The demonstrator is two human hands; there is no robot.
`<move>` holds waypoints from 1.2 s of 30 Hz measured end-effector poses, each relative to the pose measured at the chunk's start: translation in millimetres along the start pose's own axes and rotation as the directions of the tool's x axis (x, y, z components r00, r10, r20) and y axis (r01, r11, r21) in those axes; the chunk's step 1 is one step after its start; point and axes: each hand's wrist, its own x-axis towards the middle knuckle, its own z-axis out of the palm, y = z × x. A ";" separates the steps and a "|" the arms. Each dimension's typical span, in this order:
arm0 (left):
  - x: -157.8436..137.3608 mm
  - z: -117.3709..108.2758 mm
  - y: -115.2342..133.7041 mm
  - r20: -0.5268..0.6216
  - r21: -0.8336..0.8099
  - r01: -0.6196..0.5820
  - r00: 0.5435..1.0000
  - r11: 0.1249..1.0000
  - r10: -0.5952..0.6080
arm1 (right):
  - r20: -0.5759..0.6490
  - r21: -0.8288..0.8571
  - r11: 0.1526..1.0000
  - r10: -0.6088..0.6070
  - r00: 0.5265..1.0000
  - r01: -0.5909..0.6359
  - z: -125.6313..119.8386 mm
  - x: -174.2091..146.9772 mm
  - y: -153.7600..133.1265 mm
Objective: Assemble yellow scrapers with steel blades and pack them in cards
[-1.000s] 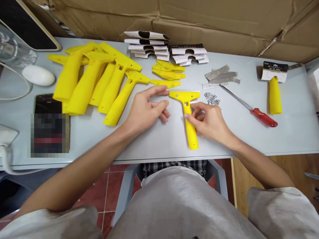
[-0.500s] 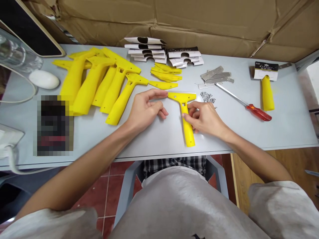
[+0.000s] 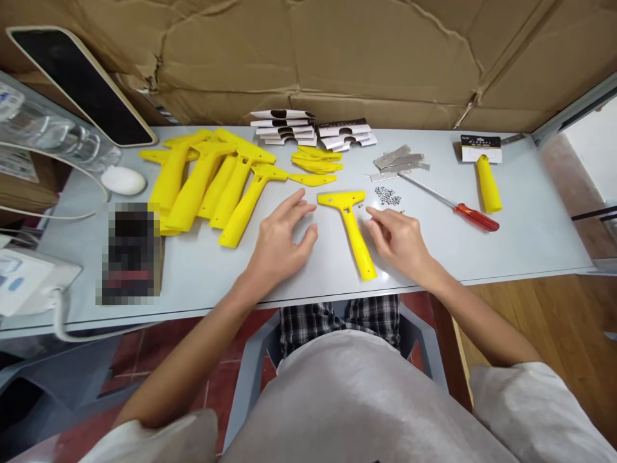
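Note:
A yellow scraper handle (image 3: 355, 235) lies on the table between my two hands, its wide head pointing away from me. My left hand (image 3: 284, 241) is open on its left side, fingers spread and thumb apart, not touching it. To its right is my right hand (image 3: 401, 241), with bent fingers, the thumb and index a little apart and nothing visible between them. One small screw (image 3: 360, 206) lies beside the handle's head, just off my right fingertips. Beyond that hand is a pile of small screws (image 3: 387, 196).
Several yellow scraper handles (image 3: 231, 193) lie at left, with thin yellow covers (image 3: 313, 181) beside them. Folded cards (image 3: 347, 134) stand behind. Metal blades (image 3: 402, 159), a red-handled screwdriver (image 3: 475, 217) and a carded scraper (image 3: 488, 183) are at right. Cardboard (image 3: 337, 64) walls the back.
My right hand has let go of the scraper handle and moved slightly right. My left fingers have come away from its head. A screw now shows beside the head. The camera view has shifted.

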 end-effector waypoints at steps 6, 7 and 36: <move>-37.3 16.8 -2.2 0.122 0.282 -0.092 0.991 0.955 0.060 | 0.102 -0.234 0.956 -0.155 0.983 0.175 9.5 -37.5 0.9; -39.3 20.1 0.8 0.152 0.316 -0.099 0.987 0.944 0.052 | 0.141 -0.272 0.946 -0.140 0.980 0.175 10.1 -38.7 -0.6; -45.2 37.8 6.6 0.189 0.521 -0.211 0.973 0.827 0.130 | 0.146 -0.411 0.898 -0.102 0.984 0.154 22.9 -38.5 4.8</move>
